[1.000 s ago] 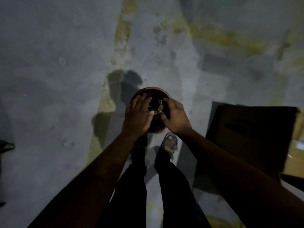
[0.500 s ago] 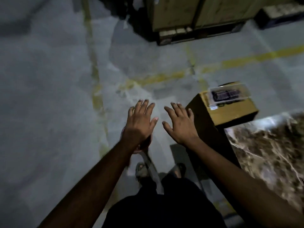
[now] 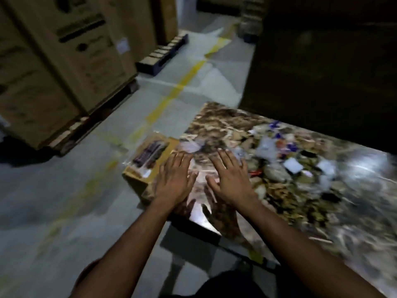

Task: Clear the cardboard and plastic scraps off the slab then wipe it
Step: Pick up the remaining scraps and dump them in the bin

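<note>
Brown-veined marble makes up the slab (image 3: pixel 225 121), whose polished top fills the right half of the blurred head view. Both forearms are stretched forward from the bottom of the picture. The left hand (image 3: pixel 175 179) is held flat, palm down, with its fingers straight and slightly spread, above the slab's near left corner. The right hand (image 3: pixel 231 179) is held the same way just beside it, fingers fanned and nothing gripped. Dark reflections of both hands are seen in the glossy surface beneath them; whether the palms touch the stone cannot be told.

The scraps (image 3: pixel 285 153) are scattered on the slab ahead of and to the right of the right hand: pale, white and blue pieces of plastic and card, with the nearest ones close to its little finger. None is touched by either hand.

A small cardboard box (image 3: pixel 137 179) carrying a clear packet (image 3: pixel 150 155) stands against the slab's left edge, just beside the left hand. Large cartons (image 3: pixel 53 67) on pallets are stacked at the upper left, on a grey floor (image 3: pixel 53 190) marked with a yellow line (image 3: pixel 171 93).
</note>
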Motion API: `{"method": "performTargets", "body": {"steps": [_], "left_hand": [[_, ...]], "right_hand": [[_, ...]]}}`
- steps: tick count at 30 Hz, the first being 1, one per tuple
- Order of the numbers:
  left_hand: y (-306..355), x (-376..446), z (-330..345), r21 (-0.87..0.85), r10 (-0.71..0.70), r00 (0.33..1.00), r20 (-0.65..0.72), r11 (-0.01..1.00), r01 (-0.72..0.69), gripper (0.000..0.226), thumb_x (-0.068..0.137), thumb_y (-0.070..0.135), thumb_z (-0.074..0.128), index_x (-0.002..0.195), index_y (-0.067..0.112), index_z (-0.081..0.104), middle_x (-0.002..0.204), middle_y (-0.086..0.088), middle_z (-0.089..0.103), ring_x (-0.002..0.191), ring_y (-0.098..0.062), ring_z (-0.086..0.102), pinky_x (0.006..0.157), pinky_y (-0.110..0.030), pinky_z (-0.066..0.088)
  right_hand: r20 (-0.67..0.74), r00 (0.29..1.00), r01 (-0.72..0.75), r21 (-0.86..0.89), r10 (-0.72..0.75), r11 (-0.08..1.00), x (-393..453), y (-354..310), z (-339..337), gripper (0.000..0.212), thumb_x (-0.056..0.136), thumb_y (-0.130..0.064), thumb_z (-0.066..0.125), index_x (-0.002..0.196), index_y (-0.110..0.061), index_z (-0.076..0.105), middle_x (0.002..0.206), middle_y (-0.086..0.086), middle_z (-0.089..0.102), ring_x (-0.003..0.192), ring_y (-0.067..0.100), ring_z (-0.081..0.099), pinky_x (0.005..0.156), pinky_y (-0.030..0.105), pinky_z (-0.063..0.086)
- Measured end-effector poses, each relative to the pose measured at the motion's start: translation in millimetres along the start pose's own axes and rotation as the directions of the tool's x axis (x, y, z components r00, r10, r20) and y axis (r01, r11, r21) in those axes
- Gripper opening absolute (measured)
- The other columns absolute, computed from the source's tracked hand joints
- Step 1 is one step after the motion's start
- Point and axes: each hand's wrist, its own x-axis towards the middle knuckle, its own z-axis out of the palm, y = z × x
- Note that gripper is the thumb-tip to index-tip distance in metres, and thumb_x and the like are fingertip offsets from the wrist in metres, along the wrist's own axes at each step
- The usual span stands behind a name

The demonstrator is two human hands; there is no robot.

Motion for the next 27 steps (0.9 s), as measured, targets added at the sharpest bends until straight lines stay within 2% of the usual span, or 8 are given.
{"method": "performTargets", "body": {"steps": [2, 7, 10, 14, 17, 23, 25, 27], "left_hand": [[61.2, 32.0, 16.3, -0.029, 0.071, 0.997, 0.019, 0.997, -0.070, 0.060, 0.099, 0.053, 0.042, 0.152, 0.024, 0.037, 0.159, -0.004, 0.037, 0.149, -0.026, 0.027, 0.115, -0.052, 0.027], [185.3, 85.2, 46.4, -0.049, 0.237, 0.967, 0.091, 0.971, -0.233, 0.069, 0.093, 0.057, 0.030, 0.154, 0.025, 0.033, 0.159, -0.003, 0.036, 0.148, -0.026, 0.027, 0.116, -0.051, 0.029], [234.8, 101.3, 62.3, -0.088, 0.312, 0.946, 0.093, 0.949, -0.304, 0.068, 0.095, 0.060, 0.025, 0.153, 0.026, 0.034, 0.158, -0.001, 0.038, 0.148, -0.024, 0.026, 0.115, -0.053, 0.032], [273.9, 113.2, 84.3, -0.127, 0.386, 0.914, 0.127, 0.920, -0.371, 0.061, 0.099, 0.057, 0.031, 0.152, 0.026, 0.035, 0.155, 0.000, 0.039, 0.146, -0.023, 0.026, 0.115, -0.053, 0.031], [279.3, 116.9, 99.3, -0.155, 0.391, 0.909, 0.141, 0.916, -0.370, 0.062, 0.097, 0.059, 0.028, 0.151, 0.028, 0.035, 0.156, 0.000, 0.036, 0.145, -0.024, 0.025, 0.115, -0.054, 0.031], [265.2, 126.0, 121.6, -0.229, 0.237, 0.963, 0.131, 0.952, -0.204, 0.063, 0.096, 0.056, 0.049, 0.151, 0.034, 0.028, 0.168, -0.002, 0.007, 0.153, -0.031, 0.004, 0.120, -0.057, 0.014], [257.4, 128.2, 127.4, -0.268, 0.192, 0.964, 0.187, 0.953, -0.138, 0.068, 0.096, 0.053, 0.054, 0.154, 0.031, 0.026, 0.169, -0.003, 0.006, 0.154, -0.033, 0.004, 0.119, -0.057, 0.017], [252.2, 128.9, 132.8, -0.307, 0.177, 0.958, 0.224, 0.946, -0.102, 0.068, 0.096, 0.043, 0.059, 0.154, 0.027, 0.028, 0.167, -0.004, 0.013, 0.153, -0.033, 0.012, 0.119, -0.058, 0.025]], "right_hand": [[-0.019, 0.997, -0.079, -0.003, 0.078, 0.997, -10.3, 61.8, -17.7, 0.072, 0.090, -0.064, 0.028, 0.151, -0.029, 0.042, 0.162, 0.005, 0.034, 0.151, 0.026, 0.026, 0.116, 0.061, 0.020], [-0.116, 0.965, -0.242, -0.041, 0.236, 0.969, -47.4, 179.7, -54.3, 0.065, 0.092, -0.060, 0.036, 0.149, -0.030, 0.043, 0.160, 0.004, 0.036, 0.150, 0.025, 0.027, 0.118, 0.058, 0.017], [-0.130, 0.938, -0.325, -0.008, 0.321, 0.946, -66.3, 229.6, -67.8, 0.064, 0.092, -0.059, 0.037, 0.149, -0.031, 0.041, 0.159, 0.004, 0.037, 0.150, 0.026, 0.026, 0.116, 0.057, 0.020], [-0.125, 0.894, -0.417, 0.121, 0.431, 0.901, -89.1, 279.3, -70.0, 0.062, 0.092, -0.056, 0.039, 0.149, -0.032, 0.041, 0.160, 0.004, 0.036, 0.150, 0.026, 0.026, 0.116, 0.055, 0.023], [-0.111, 0.845, -0.489, 0.232, 0.523, 0.841, -108.8, 302.3, -61.7, 0.062, 0.094, -0.058, 0.036, 0.151, -0.033, 0.038, 0.160, 0.004, 0.035, 0.148, 0.026, 0.027, 0.116, 0.053, 0.030], [-0.096, 0.753, -0.576, 0.381, 0.651, 0.723, -138.4, 300.1, -26.6, 0.060, 0.095, -0.061, 0.034, 0.149, -0.033, 0.038, 0.160, 0.001, 0.031, 0.147, 0.024, 0.026, 0.114, 0.061, 0.033], [-0.072, 0.756, -0.579, 0.389, 0.651, 0.716, -142.7, 282.4, -17.4, 0.065, 0.093, -0.066, 0.037, 0.151, -0.038, 0.031, 0.165, 0.001, 0.020, 0.150, 0.026, 0.018, 0.118, 0.064, 0.024], [0.004, 0.820, -0.547, 0.300, 0.572, 0.782, -142.5, 260.8, -12.5, 0.080, 0.087, -0.081, 0.035, 0.156, -0.046, 0.014, 0.168, 0.000, -0.001, 0.153, 0.025, -0.002, 0.121, 0.062, 0.004]]}}
